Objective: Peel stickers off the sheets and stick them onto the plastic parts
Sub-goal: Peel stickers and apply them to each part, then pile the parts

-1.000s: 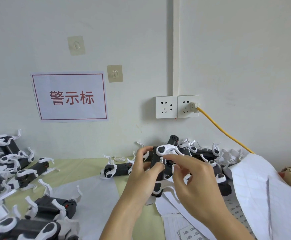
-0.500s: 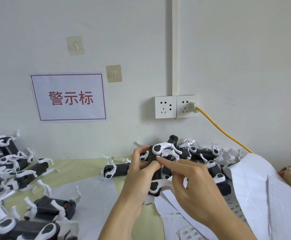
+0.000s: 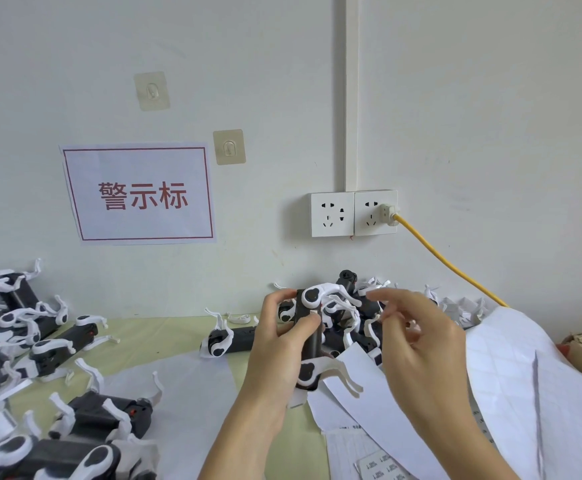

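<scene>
Left hand [image 3: 282, 344] clamped around black-and-white plastic part [image 3: 312, 337]; right hand [image 3: 417, 344] alongside, fingers loosely spread, empty.

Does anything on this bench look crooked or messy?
Yes. The red-bordered wall sign hangs slightly tilted, its top edge sloping. Peeled white backing sheets lie curled over the table's right side, and black-and-white plastic parts are heaped loosely against the wall.

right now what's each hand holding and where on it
The left hand grips the black and white plastic part around its black middle, thumb on the front. The right hand holds nothing visible.
</scene>
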The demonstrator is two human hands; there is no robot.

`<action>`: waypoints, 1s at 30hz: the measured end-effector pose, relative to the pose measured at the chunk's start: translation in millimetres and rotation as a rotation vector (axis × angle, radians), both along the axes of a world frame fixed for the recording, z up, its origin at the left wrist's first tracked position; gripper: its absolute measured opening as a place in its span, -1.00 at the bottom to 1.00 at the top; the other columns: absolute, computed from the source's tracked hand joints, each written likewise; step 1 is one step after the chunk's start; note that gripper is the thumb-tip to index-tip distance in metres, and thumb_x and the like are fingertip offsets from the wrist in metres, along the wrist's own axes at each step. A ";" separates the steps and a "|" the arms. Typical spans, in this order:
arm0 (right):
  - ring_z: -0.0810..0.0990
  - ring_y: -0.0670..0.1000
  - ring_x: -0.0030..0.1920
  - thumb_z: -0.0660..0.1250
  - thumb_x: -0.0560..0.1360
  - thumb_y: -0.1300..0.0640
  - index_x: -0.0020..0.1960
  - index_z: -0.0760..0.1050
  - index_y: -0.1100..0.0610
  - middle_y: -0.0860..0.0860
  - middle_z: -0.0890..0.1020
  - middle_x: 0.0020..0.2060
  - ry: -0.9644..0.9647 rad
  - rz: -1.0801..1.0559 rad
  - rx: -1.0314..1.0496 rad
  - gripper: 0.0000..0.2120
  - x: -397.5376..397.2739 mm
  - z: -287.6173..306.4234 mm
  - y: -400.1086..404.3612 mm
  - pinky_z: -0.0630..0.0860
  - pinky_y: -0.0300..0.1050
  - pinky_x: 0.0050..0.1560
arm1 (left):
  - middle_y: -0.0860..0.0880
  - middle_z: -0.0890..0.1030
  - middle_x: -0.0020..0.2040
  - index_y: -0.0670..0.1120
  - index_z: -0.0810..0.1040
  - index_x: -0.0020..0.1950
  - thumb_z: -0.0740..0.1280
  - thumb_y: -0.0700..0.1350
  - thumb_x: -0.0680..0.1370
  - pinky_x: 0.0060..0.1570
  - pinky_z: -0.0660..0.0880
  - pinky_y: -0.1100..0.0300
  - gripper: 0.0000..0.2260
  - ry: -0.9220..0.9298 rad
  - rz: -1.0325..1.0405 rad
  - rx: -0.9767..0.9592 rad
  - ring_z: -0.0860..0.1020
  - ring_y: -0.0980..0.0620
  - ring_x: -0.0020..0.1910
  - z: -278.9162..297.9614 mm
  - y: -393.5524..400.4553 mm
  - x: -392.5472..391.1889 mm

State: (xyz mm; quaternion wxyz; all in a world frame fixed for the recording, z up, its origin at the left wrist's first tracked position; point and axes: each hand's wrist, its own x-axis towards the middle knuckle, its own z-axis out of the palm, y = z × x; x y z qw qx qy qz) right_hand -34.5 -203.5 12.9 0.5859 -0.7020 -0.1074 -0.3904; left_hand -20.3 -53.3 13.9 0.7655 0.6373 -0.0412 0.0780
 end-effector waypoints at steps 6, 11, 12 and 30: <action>0.44 -0.31 0.12 0.24 0.59 0.12 0.16 0.53 -0.27 -0.20 0.44 0.15 0.163 0.014 -0.038 -0.69 -3.4 5.0 -6.4 0.37 -0.42 -0.05 | -0.24 0.65 -0.05 0.14 0.57 0.12 0.37 -0.21 0.46 -0.33 0.52 0.11 -0.68 -0.032 -0.173 -0.060 0.58 -0.19 -0.30 2.9 -1.1 -2.5; 0.58 -0.31 0.09 0.24 0.41 -0.26 0.26 0.49 -0.38 -0.27 0.61 0.11 0.337 0.357 0.032 -0.59 -3.4 5.6 -10.4 0.46 -0.21 0.11 | -0.20 0.66 -0.10 0.14 0.55 0.18 0.37 -0.13 0.39 -0.21 0.55 0.04 -0.63 -0.092 -0.262 0.043 0.60 -0.18 -0.29 4.6 -2.4 -6.7; 0.63 -0.24 0.07 0.26 0.42 -0.28 0.25 0.50 -0.38 -0.26 0.64 0.09 0.354 0.409 0.030 -0.60 -2.9 5.5 -10.2 0.50 -0.13 0.07 | -0.21 0.67 -0.08 0.14 0.55 0.18 0.37 -0.13 0.40 -0.17 0.56 0.01 -0.62 -0.106 -0.282 0.067 0.61 -0.19 -0.27 4.3 -2.7 -7.3; 0.62 -0.24 -0.02 0.06 0.56 -0.29 0.27 0.52 -0.28 -0.19 0.64 0.08 0.237 0.255 0.296 -0.60 9.8 -7.6 -2.2 0.57 -0.17 0.00 | -0.20 0.65 -0.12 -0.11 0.50 0.00 0.40 0.05 0.54 -0.14 0.56 0.04 -0.75 0.160 -0.195 -0.087 0.66 -0.18 -0.21 1.3 -2.5 0.2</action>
